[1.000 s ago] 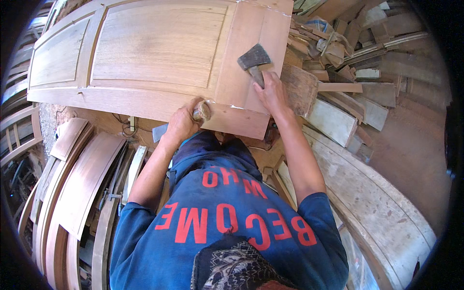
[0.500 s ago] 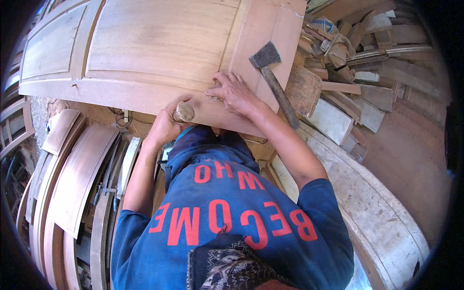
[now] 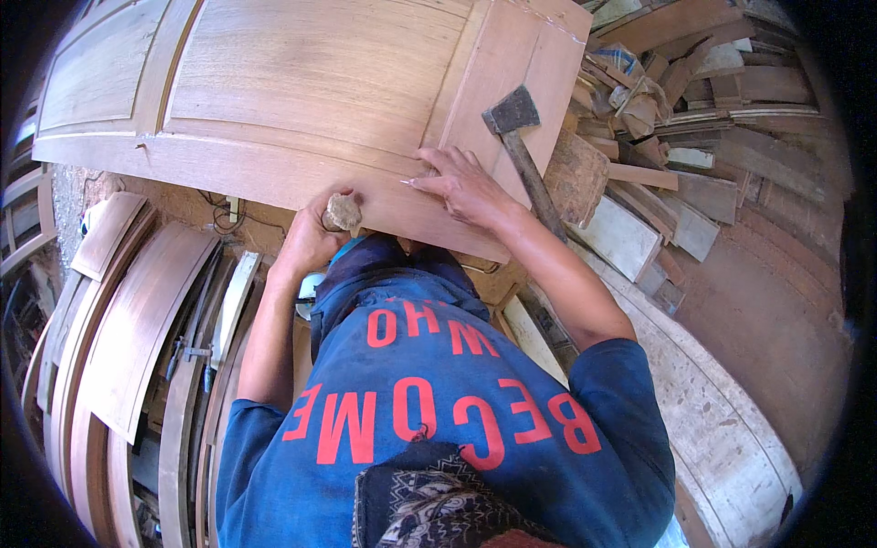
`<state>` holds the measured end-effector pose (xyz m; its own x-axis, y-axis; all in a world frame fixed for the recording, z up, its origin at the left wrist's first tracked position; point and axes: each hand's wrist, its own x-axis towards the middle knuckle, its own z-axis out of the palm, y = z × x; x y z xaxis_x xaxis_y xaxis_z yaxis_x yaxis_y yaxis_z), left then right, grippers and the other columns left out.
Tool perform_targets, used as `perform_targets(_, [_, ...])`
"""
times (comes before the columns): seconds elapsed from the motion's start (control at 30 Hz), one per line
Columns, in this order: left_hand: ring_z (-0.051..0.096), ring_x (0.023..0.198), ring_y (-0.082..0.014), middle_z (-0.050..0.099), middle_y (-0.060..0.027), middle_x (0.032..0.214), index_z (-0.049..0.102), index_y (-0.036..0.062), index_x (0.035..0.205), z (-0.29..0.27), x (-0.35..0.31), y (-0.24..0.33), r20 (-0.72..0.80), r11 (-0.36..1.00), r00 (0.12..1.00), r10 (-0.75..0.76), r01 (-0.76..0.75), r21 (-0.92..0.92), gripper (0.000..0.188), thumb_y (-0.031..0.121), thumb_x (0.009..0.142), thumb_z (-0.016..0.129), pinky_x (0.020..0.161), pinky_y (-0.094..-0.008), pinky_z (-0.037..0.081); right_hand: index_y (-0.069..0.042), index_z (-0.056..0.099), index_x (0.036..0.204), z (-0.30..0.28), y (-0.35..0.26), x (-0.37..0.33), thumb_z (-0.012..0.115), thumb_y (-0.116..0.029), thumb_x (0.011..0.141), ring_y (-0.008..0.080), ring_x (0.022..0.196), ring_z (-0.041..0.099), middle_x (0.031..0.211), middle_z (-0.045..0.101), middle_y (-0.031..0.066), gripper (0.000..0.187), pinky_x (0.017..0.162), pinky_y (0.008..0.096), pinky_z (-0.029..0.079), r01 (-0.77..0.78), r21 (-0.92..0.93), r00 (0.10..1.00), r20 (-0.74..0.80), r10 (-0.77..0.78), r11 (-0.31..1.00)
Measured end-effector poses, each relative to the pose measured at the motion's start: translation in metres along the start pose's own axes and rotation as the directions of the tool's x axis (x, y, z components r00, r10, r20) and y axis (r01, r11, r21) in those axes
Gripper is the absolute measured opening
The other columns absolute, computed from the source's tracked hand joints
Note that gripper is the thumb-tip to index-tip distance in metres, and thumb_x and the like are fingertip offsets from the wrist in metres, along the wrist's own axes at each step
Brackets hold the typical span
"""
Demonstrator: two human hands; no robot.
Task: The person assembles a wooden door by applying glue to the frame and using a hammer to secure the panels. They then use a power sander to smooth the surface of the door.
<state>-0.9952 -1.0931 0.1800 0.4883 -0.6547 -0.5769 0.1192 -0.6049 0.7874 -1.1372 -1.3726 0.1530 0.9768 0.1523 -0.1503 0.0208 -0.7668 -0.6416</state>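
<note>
A pale wooden panel door lies flat in front of me. At its near edge my left hand is closed around a wooden-handled tool; only its round, battered end shows, and the rest is hidden. Farther right, my right hand rests over the door with its fingers apart. A tiny pale speck shows by the thumb, too small to name. To the right of that hand lies a hatchet, its dark head on the door and its handle pointing toward me past the edge.
Curved wooden boards and a clamp stand at lower left. Scrap wood is piled at the right beside a rough wood block. A long whitish curved board runs along my right side.
My right hand has shifted slightly right and nearer me, its fingers more spread. The tool's end in my left hand has tilted a little. The view has moved slightly; the hatchet stays on the door.
</note>
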Motion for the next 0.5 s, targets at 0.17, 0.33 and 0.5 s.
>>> perform_targets(0.17, [0.066, 0.122, -0.0152, 0.074, -0.0096, 0.129, 0.06, 0.0012, 0.14, -0.004, -0.001, 0.006, 0.006, 0.998, 1.0, -0.022, 0.022, 0.062, 0.067, -0.012, 0.075, 0.065, 0.106, -0.0307, 0.05, -0.014, 0.075, 0.122, -0.014, 0.004, -0.006, 0.065, -0.002, 0.085, 0.0352, 0.138, 0.048, 0.15, 0.052, 0.0128, 0.04, 0.109, 0.0493, 0.039, 0.014, -0.044, 0.997, 0.072, -0.011, 0.999])
perform_targets(0.33, [0.067, 0.125, -0.0245, 0.073, -0.0161, 0.129, 0.055, 0.0069, 0.148, -0.003, 0.001, 0.002, -0.041, 0.983, 0.999, 0.02, -0.012, 0.186, 0.077, -0.009, 0.075, 0.069, 0.105, -0.0352, 0.051, -0.013, 0.074, 0.117, -0.015, 0.003, -0.008, 0.065, -0.004, 0.084, 0.0349, 0.135, 0.049, 0.149, 0.052, 0.0116, 0.035, 0.107, 0.0492, 0.039, 0.069, -0.145, 0.993, 0.105, -0.054, 0.987])
perform_targets(0.5, [0.064, 0.118, -0.0482, 0.067, -0.0294, 0.129, 0.037, 0.0132, 0.161, -0.003, -0.005, 0.015, -0.086, 0.869, 0.996, 0.016, 0.029, 0.495, 0.093, 0.0, 0.076, 0.072, 0.099, -0.0522, 0.054, -0.017, 0.073, 0.118, -0.023, 0.011, -0.004, 0.064, -0.008, 0.087, 0.0344, 0.134, 0.05, 0.152, 0.049, 0.0109, 0.033, 0.106, 0.0515, 0.039, 0.04, -0.143, 0.992, 0.125, -0.022, 0.989])
